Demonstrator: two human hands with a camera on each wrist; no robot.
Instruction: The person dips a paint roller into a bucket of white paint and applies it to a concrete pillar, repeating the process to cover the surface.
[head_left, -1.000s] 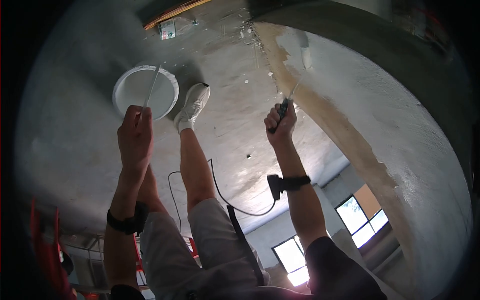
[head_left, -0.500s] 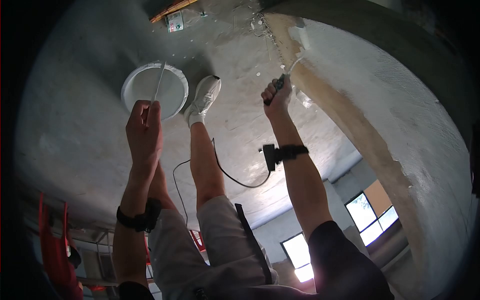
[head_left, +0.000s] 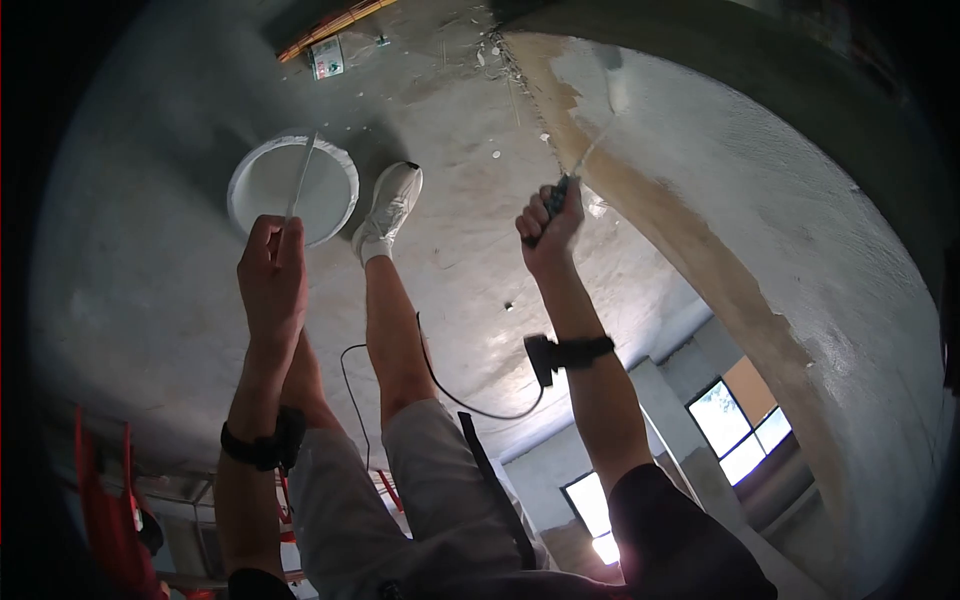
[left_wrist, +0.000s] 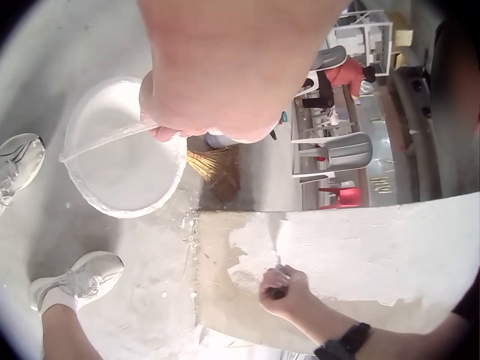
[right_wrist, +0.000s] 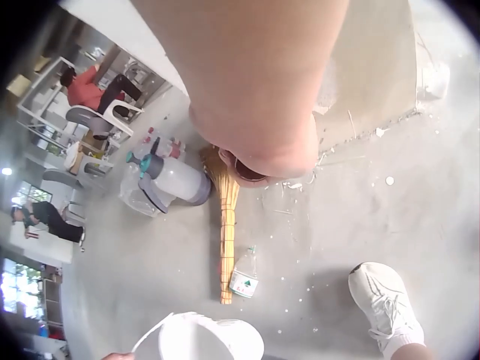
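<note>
My left hand [head_left: 272, 280] pinches a thin flat plate [head_left: 303, 175] smeared with white, seen nearly edge-on and overlapping the bucket's opening in the head view. Below it on the floor is a round white bucket [head_left: 236, 190] with pale material inside. With fingers curled round its dark handle, my right hand [head_left: 550, 230] grips a putty knife [head_left: 557, 197], its thin blade angled toward the low wall [head_left: 780, 190]. White coating [left_wrist: 337, 255] covers much of that wall, and a bare tan strip runs along its lower edge. In the right wrist view the forearm hides the knife.
A straw broom [right_wrist: 227, 232], a plastic bottle [right_wrist: 244, 274] and a pump sprayer [right_wrist: 176, 180] are on the floor past the bucket. Flakes lie along the wall's foot. My shoe [head_left: 390, 205] is beside the bucket. Chairs [left_wrist: 349, 151] and a seated person [right_wrist: 86, 90] are farther off.
My right hand moved forward along the wall with the putty knife, then came partway back. The left hand keeps its hold on the plate over the bucket. The head view shifted slightly.
</note>
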